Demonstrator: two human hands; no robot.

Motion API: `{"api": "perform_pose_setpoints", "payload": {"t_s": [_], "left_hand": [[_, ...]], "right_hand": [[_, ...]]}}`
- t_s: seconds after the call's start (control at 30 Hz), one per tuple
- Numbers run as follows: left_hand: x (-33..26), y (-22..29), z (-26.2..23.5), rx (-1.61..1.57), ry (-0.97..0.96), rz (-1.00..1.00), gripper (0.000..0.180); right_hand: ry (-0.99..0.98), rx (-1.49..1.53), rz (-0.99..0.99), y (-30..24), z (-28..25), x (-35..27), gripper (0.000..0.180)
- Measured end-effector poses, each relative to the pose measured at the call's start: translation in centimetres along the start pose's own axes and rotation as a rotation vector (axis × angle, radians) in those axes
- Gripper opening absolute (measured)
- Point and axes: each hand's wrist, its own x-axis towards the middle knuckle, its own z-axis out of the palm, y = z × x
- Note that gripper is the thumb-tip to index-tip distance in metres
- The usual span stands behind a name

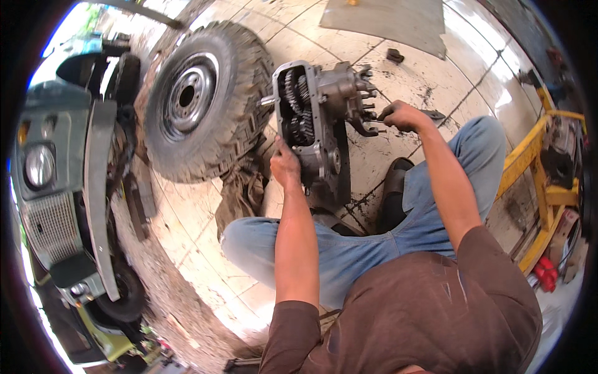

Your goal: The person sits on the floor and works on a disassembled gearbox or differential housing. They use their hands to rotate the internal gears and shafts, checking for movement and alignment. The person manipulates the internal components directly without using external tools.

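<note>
A gearbox [321, 112] stands in front of me with its open side showing several toothed gears [299, 103]. My left hand [285, 165] grips the lower left edge of its housing, thumb along the flange. At the gearbox's right end, several rods and a shift fork [366, 129] stick out. Beside them my right hand [405, 117] is closed, its fingertips close to the rod ends; what it pinches is too small to make out. A dark flat piece [433, 115] lies on the floor just beyond that hand.
A large tyre on a steel rim [215, 103] lies left of the gearbox, with a brown cloth [240, 196] below it. A small dark part [395, 56] and a metal sheet [386, 23] lie beyond. A yellow frame [529, 156] stands right, a green vehicle [53, 168] far left.
</note>
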Motion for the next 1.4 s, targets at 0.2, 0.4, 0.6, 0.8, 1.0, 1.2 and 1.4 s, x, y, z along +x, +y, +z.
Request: {"api": "perform_pose_setpoints", "payload": {"t_s": [0.2, 0.4, 0.6, 0.8, 1.0, 1.2, 1.4], "left_hand": [[0.8, 0.4, -0.5, -0.182, -0.237, -0.118, 0.103], [3.8, -3.2, 0.4, -0.961, -0.320, -0.515, 0.095], [5.7, -7.6, 1.5, -0.780, -0.313, -0.591, 0.089], [5.5, -9.1, 1.4, -0.790, -0.343, -0.661, 0.089], [5.7, -10.3, 0.7, -0.662, -0.245, -0.661, 0.085], [4.0, -12.8, 3.6, -0.493, -0.407, -0.590, 0.088], [3.7, -14.4, 3.7, -0.347, -0.587, -0.596, 0.087]], "right_hand": [[0.196, 0.105, 0.139, -3.6, 2.9, -3.3, 0.051], [0.191, 0.612, 0.283, -4.2, 8.6, -4.0, 0.044], [0.197, 0.826, 0.299, -5.2, 9.7, -5.1, 0.053], [0.446, 0.494, 0.060, -7.5, 4.4, -4.3, 0.064], [0.750, 0.541, -0.083, -9.9, -2.6, 0.5, 0.063], [0.903, 0.097, 0.185, -3.6, -1.5, 9.3, 0.090], [0.912, 0.237, 0.173, -2.6, 2.1, 11.0, 0.097]]}}
